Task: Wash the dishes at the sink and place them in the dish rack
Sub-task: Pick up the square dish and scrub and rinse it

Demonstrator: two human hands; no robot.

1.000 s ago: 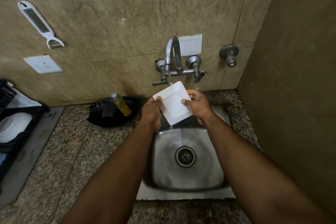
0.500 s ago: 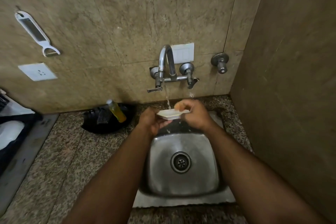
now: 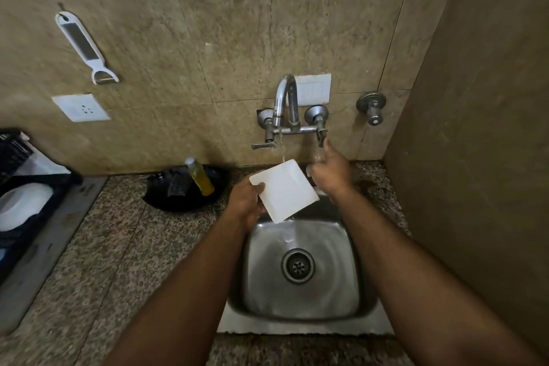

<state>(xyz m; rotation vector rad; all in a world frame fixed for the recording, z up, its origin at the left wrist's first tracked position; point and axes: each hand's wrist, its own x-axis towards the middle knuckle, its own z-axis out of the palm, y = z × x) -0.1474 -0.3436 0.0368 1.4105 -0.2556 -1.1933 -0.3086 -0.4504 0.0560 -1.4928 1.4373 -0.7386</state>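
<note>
One left hand (image 3: 248, 202) pinches the white plate (image 3: 285, 191); right hand (image 3: 331, 171) fingers loosely spread, touching nothing.

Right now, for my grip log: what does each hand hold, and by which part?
The left hand grips the white square plate by its left edge. The right hand holds nothing, reaching toward the tap's right lever.
</note>
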